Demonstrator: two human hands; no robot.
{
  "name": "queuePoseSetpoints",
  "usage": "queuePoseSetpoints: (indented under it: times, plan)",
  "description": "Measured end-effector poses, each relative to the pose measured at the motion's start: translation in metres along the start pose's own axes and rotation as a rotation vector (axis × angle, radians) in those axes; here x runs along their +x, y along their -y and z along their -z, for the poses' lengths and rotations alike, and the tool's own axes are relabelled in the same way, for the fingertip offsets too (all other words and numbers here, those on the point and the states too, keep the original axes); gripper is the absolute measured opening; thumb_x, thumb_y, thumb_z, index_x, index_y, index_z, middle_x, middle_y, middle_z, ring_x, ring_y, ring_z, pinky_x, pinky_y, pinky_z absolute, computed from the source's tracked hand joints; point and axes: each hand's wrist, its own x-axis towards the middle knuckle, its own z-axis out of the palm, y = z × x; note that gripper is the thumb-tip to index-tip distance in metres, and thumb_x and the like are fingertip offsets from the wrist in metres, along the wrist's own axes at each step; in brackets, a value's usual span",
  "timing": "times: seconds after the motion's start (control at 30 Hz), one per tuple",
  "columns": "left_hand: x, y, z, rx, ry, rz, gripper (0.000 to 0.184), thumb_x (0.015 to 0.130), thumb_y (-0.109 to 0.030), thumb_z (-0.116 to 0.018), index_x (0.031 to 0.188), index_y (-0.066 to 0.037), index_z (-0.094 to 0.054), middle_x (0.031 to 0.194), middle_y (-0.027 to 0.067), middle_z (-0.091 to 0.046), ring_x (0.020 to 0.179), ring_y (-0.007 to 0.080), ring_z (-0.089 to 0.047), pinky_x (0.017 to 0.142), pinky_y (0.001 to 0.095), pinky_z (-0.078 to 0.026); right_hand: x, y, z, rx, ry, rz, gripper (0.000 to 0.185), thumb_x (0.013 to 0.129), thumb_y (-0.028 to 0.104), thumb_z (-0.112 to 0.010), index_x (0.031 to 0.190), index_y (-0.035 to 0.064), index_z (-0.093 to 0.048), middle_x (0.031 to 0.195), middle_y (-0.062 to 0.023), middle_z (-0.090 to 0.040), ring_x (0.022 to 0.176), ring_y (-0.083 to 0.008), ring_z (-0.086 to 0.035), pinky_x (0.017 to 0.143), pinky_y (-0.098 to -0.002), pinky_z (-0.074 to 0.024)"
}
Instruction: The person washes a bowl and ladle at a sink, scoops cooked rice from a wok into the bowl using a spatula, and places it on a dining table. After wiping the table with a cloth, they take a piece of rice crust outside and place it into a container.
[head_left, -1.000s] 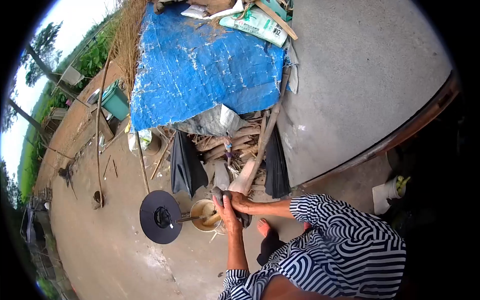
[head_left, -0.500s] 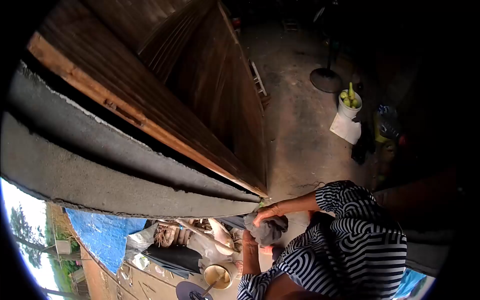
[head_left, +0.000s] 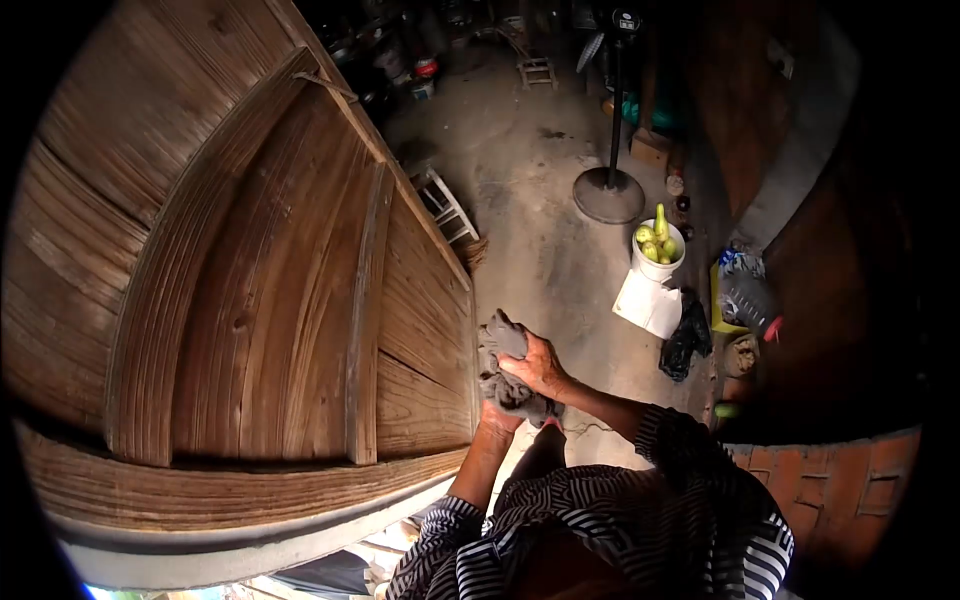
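Note:
A crumpled grey cloth (head_left: 505, 345) is bunched between my two hands, just right of the wooden door's edge. My right hand (head_left: 540, 366) lies over the cloth from the right, its fingers curled onto it. Below, my left hand (head_left: 499, 416) grips the cloth's lower part from underneath; the cloth partly hides its fingers. Striped sleeves cover both upper arms.
A big wooden door (head_left: 270, 290) fills the left. Ahead on the concrete floor (head_left: 540, 230) are a stand fan base (head_left: 609, 195), a white bucket (head_left: 660, 268) of green-yellow vegetables, a black bag (head_left: 686, 338) and a small stool (head_left: 448, 206). Brickwork (head_left: 830, 490) is at lower right.
The view has swung from the outdoor yard with the blue tarp to the doorway and dim interior. Both hands still hold the grey cloth, now more spread out.

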Motion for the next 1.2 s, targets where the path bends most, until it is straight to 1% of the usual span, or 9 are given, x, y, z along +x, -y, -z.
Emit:
queuePoseSetpoints:
  times: [0.1,0.13,0.33,0.43,0.8,0.9,0.93,1.0,1.2]
  plan:
    - [0.063,-0.009,-0.003,-0.178,0.311,0.074,0.059,0.081,-0.052,-0.041,0.121,-0.008,-0.039,0.119,0.0093,-0.045,0.108,0.0250,-0.043,0.094,0.0374,-0.033,0.055,-0.010,0.032,-0.199,-0.139,0.230,0.050,0.063,0.020,-0.063,0.105,-0.0006,-0.046,0.091,-0.0205,-0.054,0.083,-0.0351,-0.054,0.072,-0.0373,-0.0449]
    - [0.071,-0.021,-0.035,-0.056,0.054,0.052,0.061,0.080,-0.053,-0.043,0.121,-0.008,-0.039,0.119,0.0095,-0.045,0.108,0.0249,-0.044,0.094,0.0374,-0.034,0.072,-0.015,0.041,-0.311,-0.186,0.342,0.052,0.061,0.019,-0.064,0.105,-0.0015,-0.046,0.092,-0.0204,-0.053,0.083,-0.0358,-0.053,0.071,-0.0372,-0.0449]
    - [0.223,-0.051,-0.065,-0.153,0.166,0.063,0.055,0.081,-0.046,-0.048,0.120,-0.008,-0.040,0.116,0.0088,-0.048,0.104,0.0218,-0.047,0.090,0.0341,-0.037,0.186,-0.039,0.094,-0.696,0.029,0.447,0.060,0.062,0.012,-0.057,0.116,-0.0037,-0.037,0.121,-0.0205,-0.035,0.110,-0.0361,-0.034,0.090,-0.0438,-0.0266]
    - [0.265,-0.071,-0.101,0.251,0.186,-0.358,0.049,0.082,-0.044,-0.045,0.116,-0.008,-0.043,0.111,0.0074,-0.050,0.101,0.0206,-0.049,0.088,0.0324,-0.038,0.231,-0.033,0.114,-0.736,0.046,0.349,0.067,0.056,0.007,-0.054,0.117,-0.0103,-0.032,0.128,-0.0297,-0.021,0.114,-0.0427,-0.028,0.093,-0.0457,-0.0250]
    - [0.519,-0.160,-0.088,-0.228,0.276,-0.146,0.044,0.082,-0.045,-0.037,0.094,-0.006,-0.054,0.089,0.0109,-0.059,0.079,0.0238,-0.056,0.075,0.0333,-0.046,0.427,-0.073,0.179,-0.569,0.244,0.544,0.049,0.067,0.007,-0.057,0.115,0.0045,-0.042,0.118,-0.0192,-0.035,0.104,-0.0363,-0.040,0.083,-0.0411,-0.0398]
    - [0.529,-0.208,-0.104,1.457,0.021,-0.408,0.028,0.081,-0.028,-0.043,0.096,-0.006,-0.052,0.096,0.0079,-0.056,0.094,0.0193,-0.052,0.078,0.0328,-0.043,0.479,-0.070,0.205,-0.408,0.453,0.261,0.037,0.071,0.007,-0.055,0.108,0.0058,-0.049,0.093,-0.0123,-0.053,0.081,-0.0257,-0.055,0.068,-0.0340,-0.0462]
    - [0.540,-0.215,-0.088,0.959,0.051,-0.296,0.036,0.082,-0.033,-0.040,0.103,-0.005,-0.048,0.101,0.0100,-0.054,0.095,0.0227,-0.051,0.080,0.0357,-0.042,0.495,-0.073,0.211,-0.333,0.560,0.079,0.033,0.072,0.007,-0.054,0.105,0.0053,-0.050,0.084,-0.0114,-0.057,0.074,-0.0251,-0.058,0.065,-0.0340,-0.0467]
    - [0.563,-0.230,-0.057,-0.402,0.031,-0.157,0.053,0.085,-0.043,-0.032,0.118,-0.002,-0.040,0.111,0.0143,-0.049,0.098,0.0297,-0.049,0.086,0.0417,-0.040,0.529,-0.100,0.210,-0.332,0.504,0.277,0.026,0.074,0.008,-0.052,0.100,0.0046,-0.053,0.074,-0.0111,-0.058,0.066,-0.0254,-0.059,0.061,-0.0339,-0.0472]
    - [0.625,-0.275,-0.032,-0.364,0.024,-0.118,0.051,0.087,-0.040,-0.026,0.116,-0.002,-0.042,0.117,0.0150,-0.046,0.105,0.0284,-0.045,0.088,0.0379,-0.038,0.651,-0.123,0.198,-0.315,0.496,0.375,0.020,0.074,0.007,-0.049,0.094,0.0057,-0.054,0.080,-0.0129,-0.058,0.072,-0.0271,-0.058,0.063,-0.0336,-0.0481]
